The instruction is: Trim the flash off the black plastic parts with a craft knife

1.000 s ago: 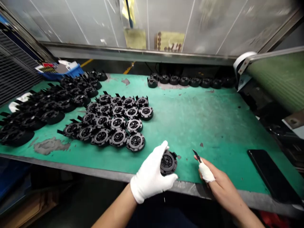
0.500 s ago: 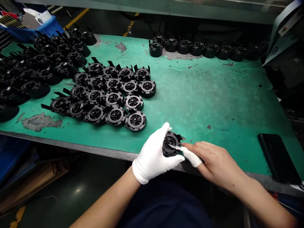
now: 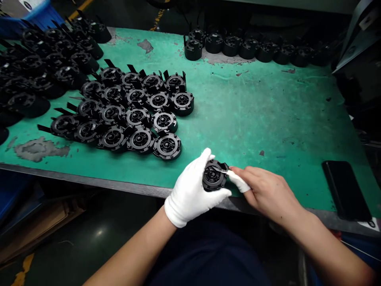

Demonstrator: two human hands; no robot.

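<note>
My left hand (image 3: pixel 192 190), in a white glove, is closed round a round black plastic part (image 3: pixel 213 176) held just above the near edge of the green table (image 3: pixel 262 115). My right hand (image 3: pixel 264 190) is bare, with white tape on the thumb. It pinches a small thin blade (image 3: pixel 222 171) whose tip rests on the part's rim. The two hands meet at the part.
Rows of the same black round parts (image 3: pixel 133 107) lie left of the hands, and a darker heap (image 3: pixel 38 67) fills the far left. Another row of parts (image 3: pixel 247 45) lines the back edge. A black phone (image 3: pixel 345 188) lies at the right front. A blue bin (image 3: pixel 38 14) stands back left.
A second ago my right hand held the blade apart from the part. It has moved left and the blade now touches the part. The view has tilted down.
</note>
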